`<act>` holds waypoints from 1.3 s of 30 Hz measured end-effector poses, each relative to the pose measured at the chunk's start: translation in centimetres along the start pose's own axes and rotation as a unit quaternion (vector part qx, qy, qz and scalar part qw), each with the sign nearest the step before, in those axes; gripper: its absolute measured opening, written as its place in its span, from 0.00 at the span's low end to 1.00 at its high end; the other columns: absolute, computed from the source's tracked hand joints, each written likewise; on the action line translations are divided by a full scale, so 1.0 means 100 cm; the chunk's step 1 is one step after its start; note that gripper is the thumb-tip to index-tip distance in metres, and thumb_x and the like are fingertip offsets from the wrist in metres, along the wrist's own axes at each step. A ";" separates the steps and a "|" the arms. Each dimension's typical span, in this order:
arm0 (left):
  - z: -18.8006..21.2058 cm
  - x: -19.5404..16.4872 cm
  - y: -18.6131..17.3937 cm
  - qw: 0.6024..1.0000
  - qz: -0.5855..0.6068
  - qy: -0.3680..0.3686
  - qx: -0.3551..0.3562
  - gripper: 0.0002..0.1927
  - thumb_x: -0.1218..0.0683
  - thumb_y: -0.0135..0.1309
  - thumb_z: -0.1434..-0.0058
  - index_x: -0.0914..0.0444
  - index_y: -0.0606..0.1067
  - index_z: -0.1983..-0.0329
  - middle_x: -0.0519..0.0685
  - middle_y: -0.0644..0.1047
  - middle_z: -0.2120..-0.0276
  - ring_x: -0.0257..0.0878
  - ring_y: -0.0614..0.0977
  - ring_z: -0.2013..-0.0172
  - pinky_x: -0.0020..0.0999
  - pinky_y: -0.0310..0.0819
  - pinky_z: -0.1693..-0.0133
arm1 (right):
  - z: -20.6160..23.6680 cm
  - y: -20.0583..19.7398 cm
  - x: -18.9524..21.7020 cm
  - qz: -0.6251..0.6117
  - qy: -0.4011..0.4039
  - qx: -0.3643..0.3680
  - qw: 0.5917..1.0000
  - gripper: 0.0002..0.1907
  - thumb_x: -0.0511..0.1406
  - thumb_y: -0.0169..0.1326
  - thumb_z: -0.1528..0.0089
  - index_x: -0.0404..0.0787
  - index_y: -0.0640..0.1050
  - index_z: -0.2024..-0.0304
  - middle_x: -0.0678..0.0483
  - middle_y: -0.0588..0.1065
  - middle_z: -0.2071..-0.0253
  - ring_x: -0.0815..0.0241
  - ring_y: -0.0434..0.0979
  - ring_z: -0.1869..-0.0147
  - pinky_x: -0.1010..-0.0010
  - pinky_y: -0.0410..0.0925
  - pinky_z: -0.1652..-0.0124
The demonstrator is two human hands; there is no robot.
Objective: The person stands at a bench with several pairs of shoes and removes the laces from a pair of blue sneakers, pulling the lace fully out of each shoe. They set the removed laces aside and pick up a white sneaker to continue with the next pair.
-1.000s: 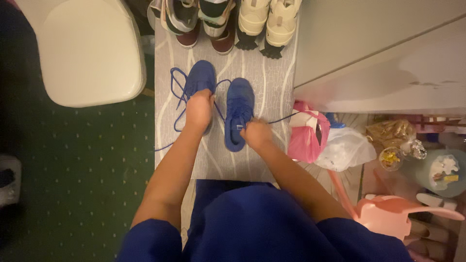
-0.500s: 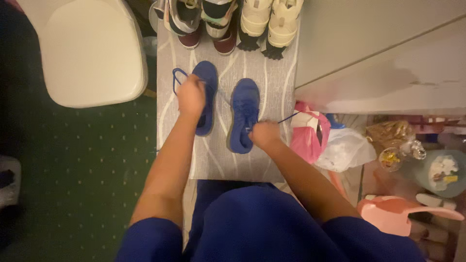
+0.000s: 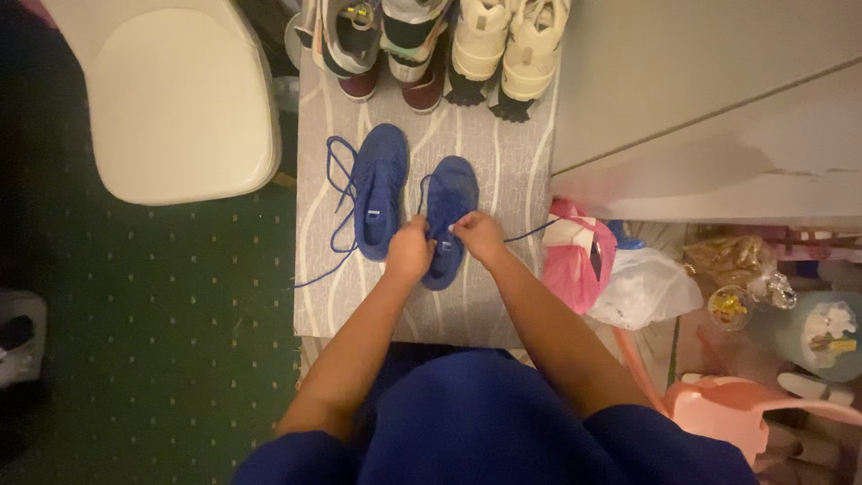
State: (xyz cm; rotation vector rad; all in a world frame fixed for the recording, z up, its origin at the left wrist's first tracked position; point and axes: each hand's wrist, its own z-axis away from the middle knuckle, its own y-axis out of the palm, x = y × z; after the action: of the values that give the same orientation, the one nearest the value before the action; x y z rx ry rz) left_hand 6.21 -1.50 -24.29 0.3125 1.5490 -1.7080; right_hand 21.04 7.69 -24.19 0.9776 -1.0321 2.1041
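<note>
— Where are the hands right now?

— Both are down on the right blue shoe point(image 3: 449, 202), which sits on the grey patterned mat point(image 3: 503, 296) just beside its mate. The left hand point(image 3: 409, 251) is curled closed near the shoe's opening, and the right hand point(image 3: 479, 235) is pinched shut on the blue lace point(image 3: 525, 235), one end of which runs out towards the pink bag point(image 3: 575, 269).

— And the other shoe?

— The left blue shoe point(image 3: 379, 193) lies untouched, its loose lace point(image 3: 337, 216) sprawled in loops across the mat and trailing off towards the green carpet point(image 3: 162, 341).

— So what stage would you call this?

— I'd say the lacing of the right shoe is in hand, somewhere in the middle. I can't tell exactly what the left fingers grip; they look closed on the lace or the tongue, but the knuckles hide it.

— What would the next move need?

— By my reckoning, a steady pull to take up the slack on that stretched end, while the other hand keeps the shoe from sliding on the mat.

— Anything else about?

— Two more pairs stand at the far edge of the mat: dark maroon-and-grey trainers point(image 3: 377, 45) and cream ones point(image 3: 507, 45). A white chair seat point(image 3: 180, 108) is off to the left.
</note>
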 end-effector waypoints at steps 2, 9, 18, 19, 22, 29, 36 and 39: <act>-0.001 0.001 0.000 1.000 0.000 0.017 -0.003 0.16 0.61 0.61 0.50 0.66 0.73 0.58 0.63 0.80 0.60 0.62 0.81 0.56 0.54 0.75 0.55 | -0.002 -0.002 0.008 0.043 0.020 0.014 0.999 0.10 0.39 0.62 0.43 0.38 0.81 0.68 0.47 0.80 0.70 0.51 0.82 0.65 0.62 0.72 0.63; -0.005 -0.013 -0.001 0.998 -0.054 0.021 0.014 0.09 0.65 0.46 0.42 0.67 0.75 0.60 0.66 0.79 0.59 0.64 0.81 0.56 0.55 0.74 0.53 | -0.011 -0.025 0.027 0.368 -0.280 -0.089 0.882 0.07 0.38 0.57 0.39 0.41 0.80 0.67 0.45 0.80 0.65 0.43 0.80 0.58 0.51 0.71 0.57; -0.006 -0.025 -0.011 0.997 -0.067 0.046 0.014 0.09 0.64 0.48 0.46 0.68 0.73 0.62 0.66 0.79 0.61 0.65 0.81 0.58 0.56 0.75 0.55 | 0.004 -0.020 0.025 -0.145 0.106 0.056 0.982 0.10 0.39 0.61 0.39 0.38 0.81 0.65 0.55 0.77 0.72 0.65 0.75 0.71 0.71 0.69 0.69; -0.006 -0.026 -0.011 0.997 -0.068 0.042 0.019 0.09 0.64 0.49 0.47 0.68 0.73 0.62 0.66 0.79 0.61 0.65 0.81 0.58 0.56 0.75 0.56 | 0.006 -0.017 0.024 -0.218 0.109 0.058 0.968 0.09 0.39 0.61 0.38 0.39 0.81 0.64 0.58 0.76 0.72 0.68 0.75 0.71 0.73 0.69 0.69; -0.005 -0.025 -0.009 0.996 -0.078 0.034 0.007 0.10 0.65 0.49 0.45 0.66 0.74 0.60 0.66 0.79 0.61 0.65 0.81 0.58 0.56 0.75 0.55 | 0.005 -0.015 0.018 -0.093 -0.025 0.050 0.994 0.07 0.36 0.59 0.40 0.38 0.81 0.64 0.54 0.78 0.72 0.66 0.76 0.72 0.72 0.70 0.70; -0.004 -0.022 -0.008 0.994 -0.104 0.034 0.016 0.09 0.64 0.48 0.41 0.67 0.74 0.58 0.66 0.79 0.59 0.65 0.81 0.57 0.56 0.76 0.54 | -0.039 -0.053 0.017 -0.307 0.076 0.025 0.948 0.08 0.37 0.55 0.36 0.38 0.75 0.59 0.51 0.73 0.69 0.59 0.75 0.69 0.64 0.71 0.68; -0.003 -0.020 -0.008 0.996 -0.088 0.001 0.035 0.13 0.65 0.47 0.46 0.66 0.74 0.58 0.66 0.78 0.57 0.66 0.81 0.56 0.57 0.75 0.52 | -0.026 -0.066 0.017 -0.034 -0.029 0.186 0.982 0.10 0.37 0.64 0.43 0.38 0.81 0.62 0.55 0.79 0.68 0.67 0.76 0.66 0.71 0.71 0.67; -0.006 -0.020 -0.001 0.995 -0.093 0.004 0.043 0.12 0.65 0.47 0.44 0.67 0.73 0.57 0.66 0.78 0.56 0.66 0.81 0.56 0.56 0.75 0.52 | -0.009 -0.034 0.009 -0.085 -0.011 0.135 0.987 0.08 0.34 0.62 0.40 0.37 0.80 0.61 0.54 0.79 0.68 0.66 0.76 0.67 0.72 0.70 0.66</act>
State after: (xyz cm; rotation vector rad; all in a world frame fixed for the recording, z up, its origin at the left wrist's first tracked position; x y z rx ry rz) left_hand 7.23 -0.16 -23.03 0.2240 1.5539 -1.9236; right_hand 22.72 10.41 -22.49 1.1774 -0.6569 2.1280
